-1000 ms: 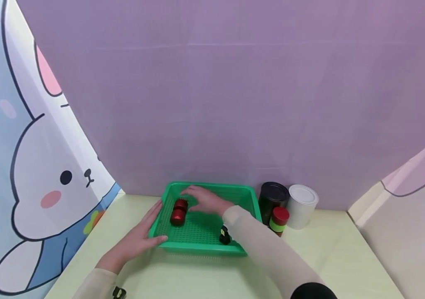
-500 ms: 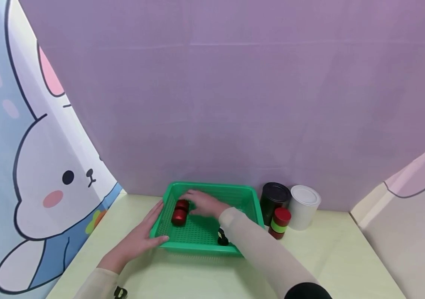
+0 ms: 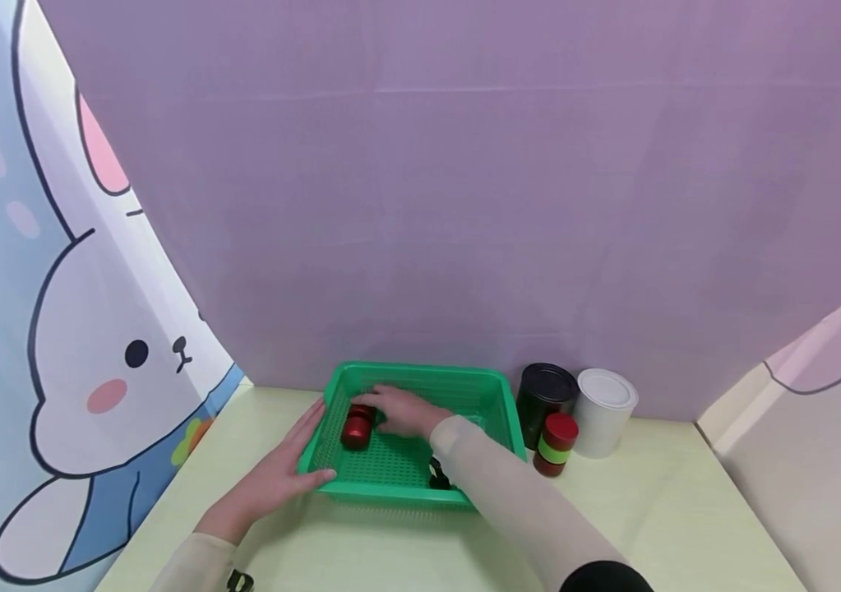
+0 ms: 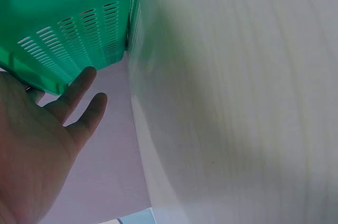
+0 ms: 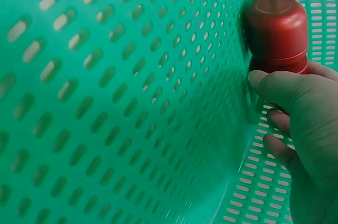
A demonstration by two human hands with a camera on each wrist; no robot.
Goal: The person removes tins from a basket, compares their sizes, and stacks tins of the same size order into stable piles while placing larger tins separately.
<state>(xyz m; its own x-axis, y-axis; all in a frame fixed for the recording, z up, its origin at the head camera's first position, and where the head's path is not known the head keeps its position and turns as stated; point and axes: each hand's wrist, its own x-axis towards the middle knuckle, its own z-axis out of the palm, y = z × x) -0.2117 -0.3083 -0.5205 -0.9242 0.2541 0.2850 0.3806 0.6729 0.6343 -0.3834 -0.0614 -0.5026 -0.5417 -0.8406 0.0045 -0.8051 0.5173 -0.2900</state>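
A shiny red canister (image 3: 357, 432) with a narrowed waist lies near the left side of a green perforated basket (image 3: 423, 494). My right hand (image 3: 407, 411) reaches into the basket and grips the canister's far part; thumb and fingers on it show in the right wrist view, where its rounded end (image 5: 277, 28) sticks out past the hand (image 5: 319, 113). My left hand (image 3: 272, 478) rests against the basket's left side, fingers straight along it and thumb at the near left corner. The left wrist view shows that hand (image 4: 31, 139) with extended fingers beside the basket wall (image 4: 53, 2).
Right of the basket stand a black canister (image 3: 544, 403), a white can (image 3: 603, 411) and a small red-lidded jar (image 3: 556, 446) with a green band. A purple cloth (image 3: 420, 205) hangs behind the table (image 3: 361, 547); a rabbit-print curtain (image 3: 94, 329) borders the left.
My right hand has moved nearer the red canister and lower, and its fingers have gone round the far part. The left hand stays on the basket's side.
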